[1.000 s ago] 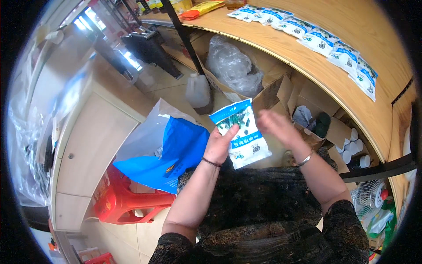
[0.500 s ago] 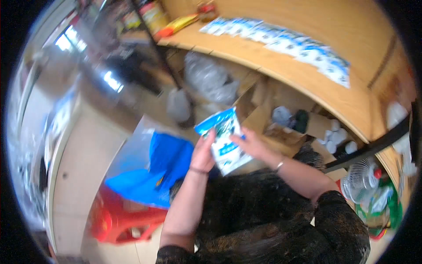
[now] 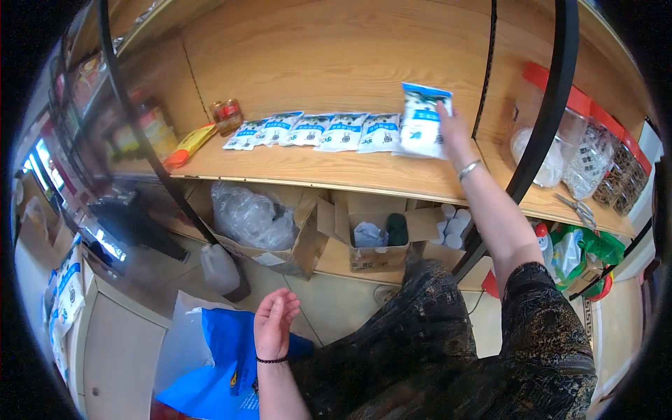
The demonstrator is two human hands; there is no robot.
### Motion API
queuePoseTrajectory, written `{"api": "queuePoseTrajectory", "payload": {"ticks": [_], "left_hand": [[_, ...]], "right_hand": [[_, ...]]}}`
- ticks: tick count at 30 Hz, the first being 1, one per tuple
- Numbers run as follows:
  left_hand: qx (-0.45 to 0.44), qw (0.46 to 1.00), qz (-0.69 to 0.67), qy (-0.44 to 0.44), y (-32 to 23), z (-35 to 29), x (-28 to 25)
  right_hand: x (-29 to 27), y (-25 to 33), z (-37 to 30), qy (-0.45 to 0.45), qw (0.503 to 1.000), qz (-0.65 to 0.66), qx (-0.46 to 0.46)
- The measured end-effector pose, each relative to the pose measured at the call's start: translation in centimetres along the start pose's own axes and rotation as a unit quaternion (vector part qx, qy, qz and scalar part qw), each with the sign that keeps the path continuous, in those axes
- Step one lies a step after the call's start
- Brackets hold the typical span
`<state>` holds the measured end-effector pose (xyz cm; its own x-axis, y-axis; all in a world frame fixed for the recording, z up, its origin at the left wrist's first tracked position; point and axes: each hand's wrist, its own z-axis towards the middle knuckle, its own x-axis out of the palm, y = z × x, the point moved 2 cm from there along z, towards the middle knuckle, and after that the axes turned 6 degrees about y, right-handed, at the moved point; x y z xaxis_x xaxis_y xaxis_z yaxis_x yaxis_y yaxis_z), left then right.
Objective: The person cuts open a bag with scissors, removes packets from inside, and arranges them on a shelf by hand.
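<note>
Head view shows the right hand (image 3: 451,129) raised to the upper middle of the frame, its fingers pinching the top right edge of a white packet with a blue band (image 3: 422,120) and holding it upright just above the wooden shelf (image 3: 308,168). That packet stands at the right end of a row of like packets (image 3: 315,131) lying flat, side by side, along the shelf (about five, overlapping a little). At the left end of the row sit two small jars (image 3: 227,115) and an orange-and-yellow packet (image 3: 187,143). Right of the held packet, past a black upright post (image 3: 542,126), large clear jars with red lids (image 3: 581,147) stand on the same shelf. The left hand (image 3: 274,323) hangs low in the lower middle of the frame, empty, fingers loosely spread and slightly curled, above a blue bag (image 3: 217,371) on the floor. Under the shelf are an open cardboard box (image 3: 374,241) and a second box holding crumpled clear plastic (image 3: 255,217), with a translucent jug (image 3: 220,269) just beside it.
</note>
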<state>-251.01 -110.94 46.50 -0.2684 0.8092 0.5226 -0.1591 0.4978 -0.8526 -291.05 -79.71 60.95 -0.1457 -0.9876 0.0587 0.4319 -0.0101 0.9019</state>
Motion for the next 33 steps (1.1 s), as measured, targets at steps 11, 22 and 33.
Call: {"api": "queuePoseTrajectory", "payload": {"ticks": [11,22,33], "left_hand": [[-0.046,0.998,0.035,-0.003,1.1,0.7,-0.5],[0.097,0.947,0.304,-0.028,3.0,3.1,-1.1],[0.100,0.727,0.620,-0.277,-12.3,-7.5,-10.3]], "right_hand": [[-9.3,-7.9,6.8,-0.017,0.877,-0.472,0.089],[-0.4,3.0,0.5,0.154,0.557,-0.809,-0.105],[11.2,2.4,-34.8,0.652,0.717,-0.098,-0.227]]}}
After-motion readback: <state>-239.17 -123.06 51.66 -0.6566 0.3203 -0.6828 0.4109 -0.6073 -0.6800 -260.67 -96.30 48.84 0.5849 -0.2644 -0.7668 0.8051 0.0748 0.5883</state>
